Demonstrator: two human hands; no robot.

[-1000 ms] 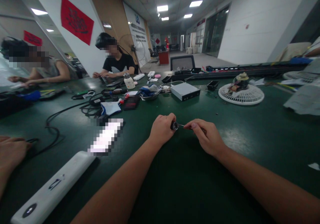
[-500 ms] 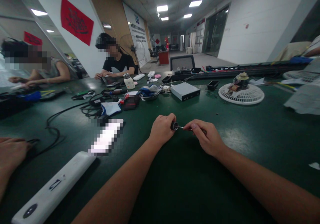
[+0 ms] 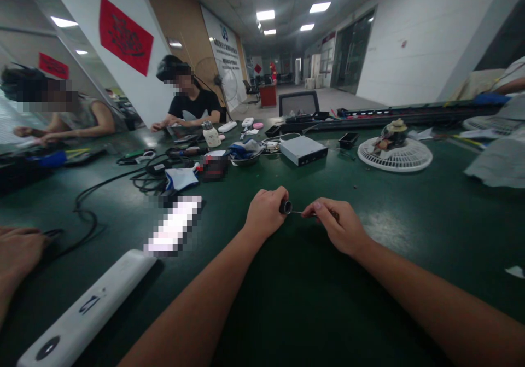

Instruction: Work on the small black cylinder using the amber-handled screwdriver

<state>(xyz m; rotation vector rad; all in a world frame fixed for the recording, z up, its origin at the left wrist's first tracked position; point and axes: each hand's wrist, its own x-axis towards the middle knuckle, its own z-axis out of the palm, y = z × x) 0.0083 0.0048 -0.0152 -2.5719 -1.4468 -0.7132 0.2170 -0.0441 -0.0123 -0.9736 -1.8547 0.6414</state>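
My left hand (image 3: 266, 213) is closed around a small black cylinder (image 3: 286, 207), which sticks out past its fingertips. A thin metal shaft (image 3: 302, 212) runs from the cylinder across the short gap to my right hand (image 3: 334, 220). The right thumb and fingers pinch the shaft, and its far end is hidden in them. Both hands are held low over the dark green table mat (image 3: 311, 301).
A white power strip (image 3: 86, 309) and a pixelated phone (image 3: 174, 226) lie to my left, beside a black cable (image 3: 84, 208). A silver metal box (image 3: 303, 151) and a white fan guard (image 3: 394, 156) stand ahead. Co-workers (image 3: 191, 96) sit across the table.
The black cylinder has turned slightly in my left hand, and more of the thin shaft shows between my hands. The view has shifted slightly.
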